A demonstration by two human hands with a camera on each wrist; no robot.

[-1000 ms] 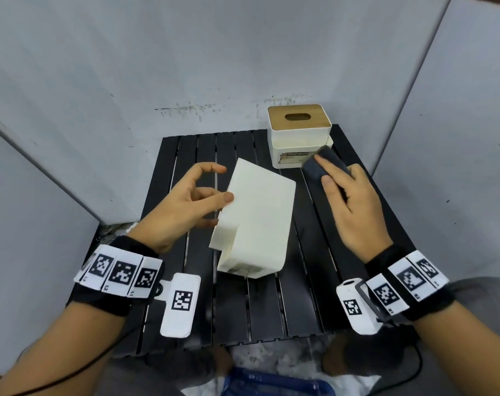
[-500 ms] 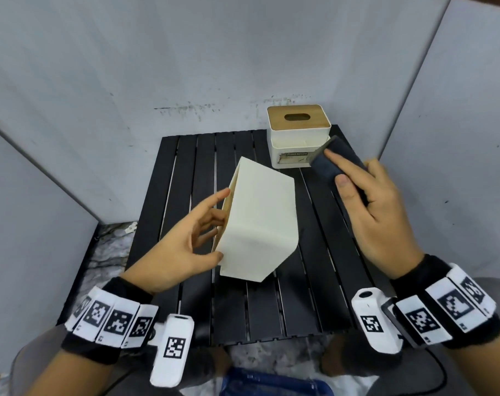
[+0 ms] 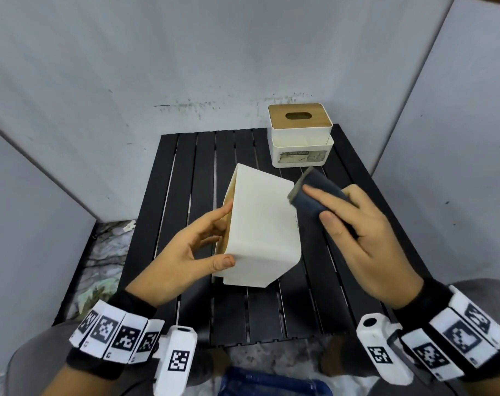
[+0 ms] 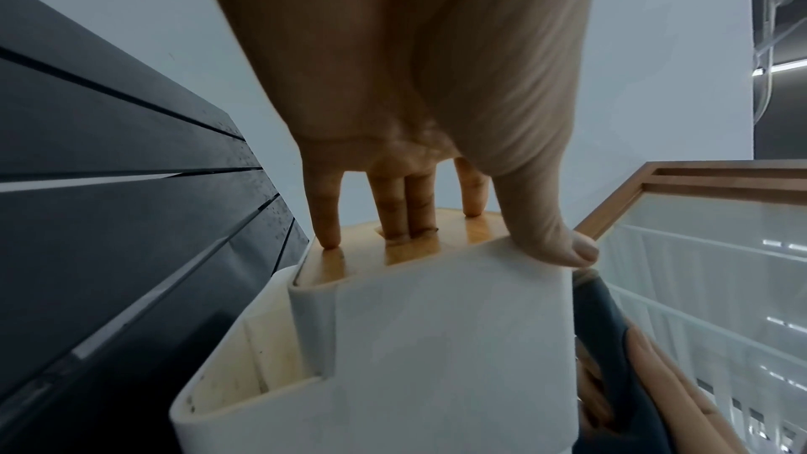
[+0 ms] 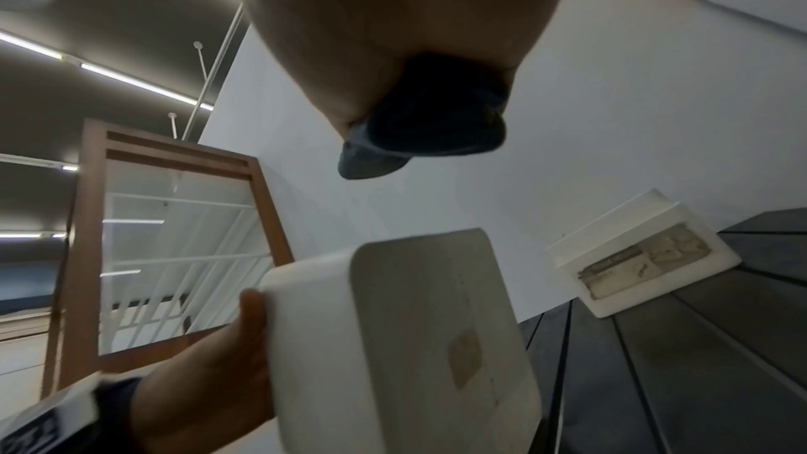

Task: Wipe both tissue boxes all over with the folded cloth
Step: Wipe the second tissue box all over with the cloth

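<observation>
My left hand (image 3: 203, 247) holds a white tissue box (image 3: 260, 227) lifted above the black slatted table (image 3: 203, 172), turned on its side. Its thumb lies on the plain white face and its fingers (image 4: 401, 213) press the wooden lid (image 4: 406, 247), two of them in the slot. My right hand (image 3: 354, 232) grips the folded dark blue cloth (image 3: 314, 192), whose end touches the box's upper right edge. In the right wrist view the cloth (image 5: 419, 130) hangs above the box (image 5: 419, 340). The second tissue box (image 3: 300, 135), white with a wooden lid, stands at the table's far right corner.
Grey panels (image 3: 186, 52) wall in the table at the back and on both sides. The second box (image 5: 642, 261) shows a paper label on its front. Beyond the table's left edge lies rumpled material on the floor (image 3: 106, 252).
The left hand has raised and turned the box so its plain white face points up. The right hand has carried the cloth from beside the far box over to the held box's right edge.
</observation>
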